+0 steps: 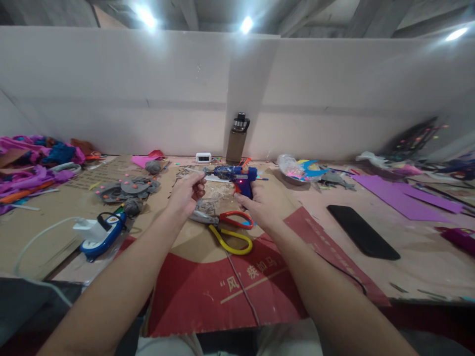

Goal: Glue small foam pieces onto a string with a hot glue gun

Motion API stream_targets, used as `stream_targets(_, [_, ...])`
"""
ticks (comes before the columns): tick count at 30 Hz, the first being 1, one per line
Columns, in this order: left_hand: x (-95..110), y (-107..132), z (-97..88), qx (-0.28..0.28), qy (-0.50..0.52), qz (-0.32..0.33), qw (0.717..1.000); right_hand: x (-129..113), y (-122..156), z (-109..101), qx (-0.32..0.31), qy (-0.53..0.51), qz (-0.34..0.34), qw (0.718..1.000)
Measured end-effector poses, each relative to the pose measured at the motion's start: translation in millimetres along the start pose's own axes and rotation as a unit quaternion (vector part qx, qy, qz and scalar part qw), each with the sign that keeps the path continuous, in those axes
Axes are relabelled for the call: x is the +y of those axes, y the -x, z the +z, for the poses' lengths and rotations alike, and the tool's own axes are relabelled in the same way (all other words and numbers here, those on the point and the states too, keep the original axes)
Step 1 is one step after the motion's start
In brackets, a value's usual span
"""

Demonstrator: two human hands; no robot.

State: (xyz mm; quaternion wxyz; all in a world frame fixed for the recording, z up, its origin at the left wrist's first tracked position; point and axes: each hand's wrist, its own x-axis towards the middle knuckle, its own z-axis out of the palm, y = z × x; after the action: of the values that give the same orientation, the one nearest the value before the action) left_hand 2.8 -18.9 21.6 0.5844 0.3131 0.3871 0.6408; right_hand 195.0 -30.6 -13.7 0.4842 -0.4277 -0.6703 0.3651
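My right hand (254,199) is wrapped round the handle of a blue hot glue gun (243,180), held level with its nozzle to the left. A small red light glows on its side. Close to the nozzle, my left hand (188,192) has its fingers pinched together. Something small and greyish shows by those fingertips, too small to name. Below the glue gun lie scissors (233,241) with one red and one yellow handle loop, beside a tangle of clear glue strings (215,198). Under them is a cardboard sheet (193,291) with red print.
Grey felt pieces with pink dots (128,189) and a blue power strip (102,240) lie left. A brown bottle (236,143) stands behind, near a small white clock (203,157). Rightward are a bowl (293,173), purple sheets (404,198) and a black phone (362,232).
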Motion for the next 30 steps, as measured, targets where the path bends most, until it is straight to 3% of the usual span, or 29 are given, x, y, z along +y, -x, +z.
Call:
stream_targets(8, [1.1,-1.7,-1.9,0.008,-0.003,0.004,1.000,-1.9,-0.4,-0.9,0.008,-0.030,-0.008,0.999])
stream_targets(15, [-0.9,2.7,1.2,-0.023,-0.007,0.009,1.000,-2.0,1.0,1.9,-0.006,-0.057,0.010,0.998])
stream_targets(23, [2.2,-1.6,-2.5,0.006,0.006,0.007,1.000,-3.8,1.0,-0.5,-0.013,-0.047,0.006,0.999])
stream_targets(30, [0.5,0.9,-0.2,-0.019,-0.002,0.011,1.000,-8.0,2.3,0.9,-0.013,-0.055,0.011,0.998])
